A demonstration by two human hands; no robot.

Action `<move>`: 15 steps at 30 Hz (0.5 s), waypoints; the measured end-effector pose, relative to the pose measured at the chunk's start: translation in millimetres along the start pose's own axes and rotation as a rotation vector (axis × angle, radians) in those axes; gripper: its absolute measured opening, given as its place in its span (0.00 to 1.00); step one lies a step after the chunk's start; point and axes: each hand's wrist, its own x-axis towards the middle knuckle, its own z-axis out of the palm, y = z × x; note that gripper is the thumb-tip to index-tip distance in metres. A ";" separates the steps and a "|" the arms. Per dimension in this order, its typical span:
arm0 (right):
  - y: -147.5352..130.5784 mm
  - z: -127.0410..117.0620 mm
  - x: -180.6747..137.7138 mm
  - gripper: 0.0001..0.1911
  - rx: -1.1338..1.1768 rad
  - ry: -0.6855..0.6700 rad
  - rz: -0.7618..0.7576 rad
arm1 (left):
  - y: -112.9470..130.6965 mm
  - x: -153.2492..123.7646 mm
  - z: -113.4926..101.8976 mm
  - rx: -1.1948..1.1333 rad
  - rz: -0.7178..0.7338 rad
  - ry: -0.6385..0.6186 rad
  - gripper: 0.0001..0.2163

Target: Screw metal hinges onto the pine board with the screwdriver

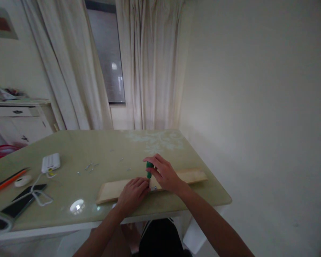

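A green-handled screwdriver (pixel 149 170) stands nearly upright over a pale wooden board (pixel 113 191), its tip low near the board's middle. My right hand (pixel 164 173) is closed around the handle, fingers wrapped over its top. My left hand (pixel 133 192) rests on the board just left of the screwdriver's tip, its fingers drawn together. What its fingertips pinch, if anything, is hidden. Small metal hardware (pixel 154 188) shows on the board below my right hand, too small to make out fully.
Several small screws (pixel 89 166) lie scattered beyond the board on the glossy table (pixel 101 146). At the left are a white box-shaped device (pixel 50 162) with a cable, a dark flat object (pixel 26 200), an orange tool (pixel 9 181) and a white rounded object (pixel 23 181). A wall borders the right.
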 end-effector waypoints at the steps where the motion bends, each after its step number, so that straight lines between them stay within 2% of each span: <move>1: 0.9 -0.3 0.2 0.17 0.038 -0.008 -0.015 | 0.0 0.1 0.0 0.008 -0.003 -0.005 0.05; 4: 5.7 -1.5 -1.6 0.21 0.125 -0.021 -0.033 | 0.2 0.7 -0.5 0.017 -0.002 -0.008 0.05; 7: 10.6 2.3 -5.1 0.26 0.171 0.043 0.029 | 0.8 1.4 -2.0 -0.001 0.004 -0.003 0.06; 9: 11.6 10.3 -7.2 0.26 0.189 0.082 0.065 | 0.9 1.5 -2.7 -0.005 -0.001 -0.017 0.05; 13: 7.0 32.1 -10.7 0.29 0.099 0.130 0.092 | -0.6 -0.2 -1.4 0.010 0.000 -0.012 0.06; 15: 3.4 37.9 -11.4 0.30 0.056 0.111 0.077 | -2.1 -1.3 0.5 0.017 0.011 0.003 0.07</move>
